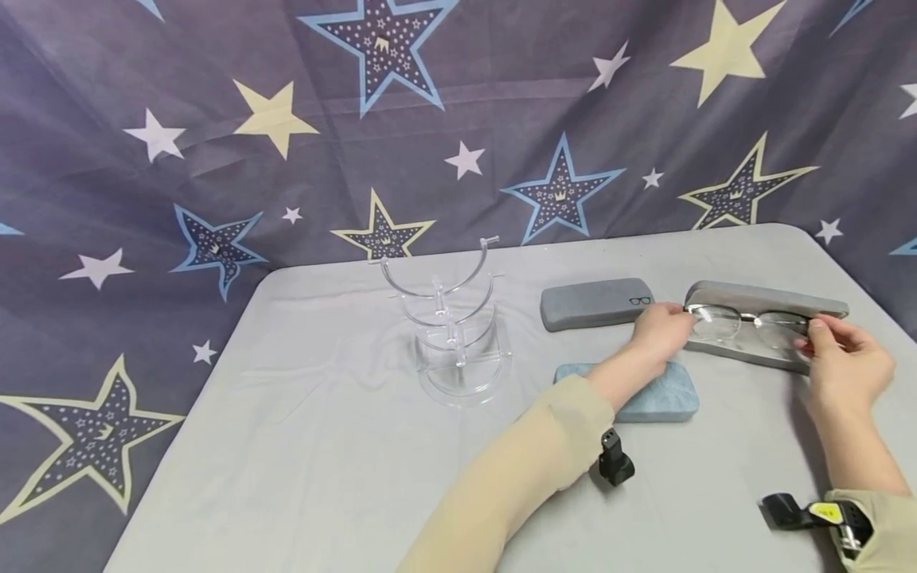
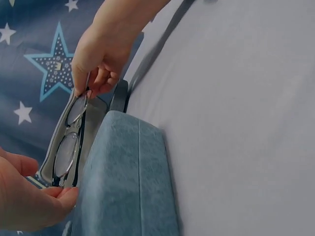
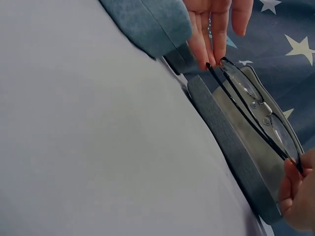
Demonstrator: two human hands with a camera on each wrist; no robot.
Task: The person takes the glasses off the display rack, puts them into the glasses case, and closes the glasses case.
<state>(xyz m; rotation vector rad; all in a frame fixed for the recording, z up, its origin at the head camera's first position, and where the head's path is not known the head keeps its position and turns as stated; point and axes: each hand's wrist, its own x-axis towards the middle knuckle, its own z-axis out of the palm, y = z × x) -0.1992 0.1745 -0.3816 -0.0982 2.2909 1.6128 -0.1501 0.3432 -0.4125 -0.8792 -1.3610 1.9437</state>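
Observation:
In the head view a pair of eyeglasses with a dark upper rim is held over an opened grey glasses case. My right hand pinches the glasses at their right end between thumb and fingers. At the other end, my left hand touches the frame with its fingertips. The right wrist view shows the left hand's fingers straight and its thumb apart from the frame. Both temples are folded behind the lenses there. Under the left forearm lies a closed blue glasses case, partly covered.
A closed grey glasses case with a small glasses mark lies left of the opened one. A clear tiered glasses stand stands mid-table. Behind the grey-white table hangs a star-patterned cloth.

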